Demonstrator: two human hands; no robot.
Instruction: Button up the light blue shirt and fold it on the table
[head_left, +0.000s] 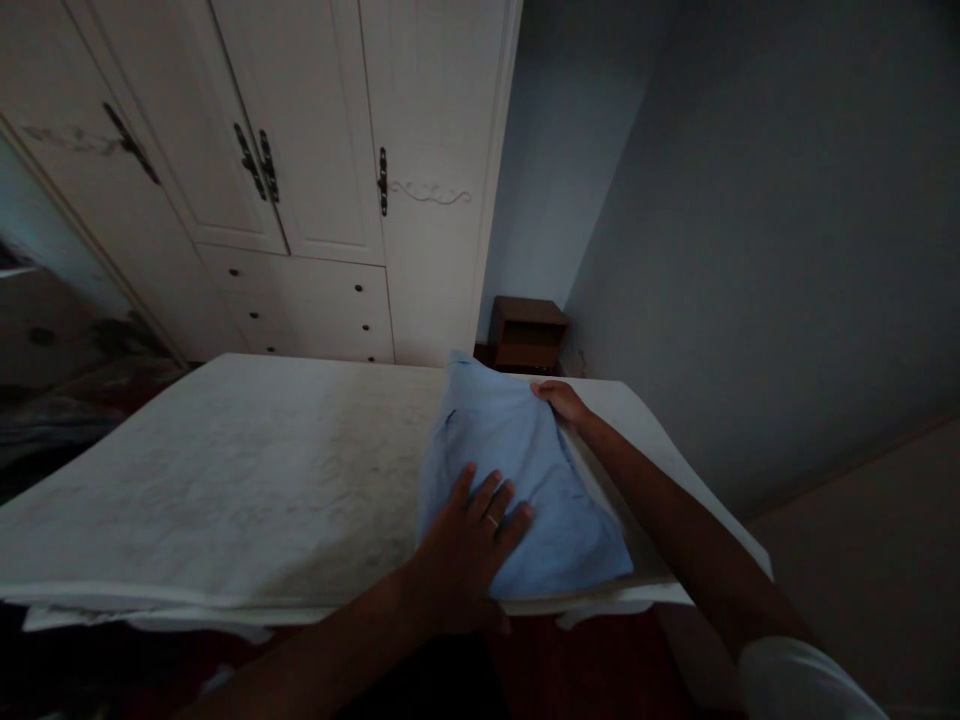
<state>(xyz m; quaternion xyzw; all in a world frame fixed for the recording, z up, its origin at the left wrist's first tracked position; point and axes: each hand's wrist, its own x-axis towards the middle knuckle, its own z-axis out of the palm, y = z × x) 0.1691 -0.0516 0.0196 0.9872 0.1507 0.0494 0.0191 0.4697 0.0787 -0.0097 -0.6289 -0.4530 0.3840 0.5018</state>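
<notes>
A light blue folded garment (514,440) lies on the white tabletop (262,470), right of its middle. Its exact kind is hard to make out in the dim light; dark slits or seams run along its sides. My left hand (472,540) rests flat on the near left part of the cloth, fingers spread, a ring on one of them. At the garment's far right edge, my right hand (561,400) has its fingers closed on the fabric. The undersides of those fingers are hidden.
Behind the table stands a white wardrobe (315,130) with dark handles and several drawers. A small brown cabinet (529,330) sits in the corner by the grey wall (787,200). Dim, unclear items lie at the far left.
</notes>
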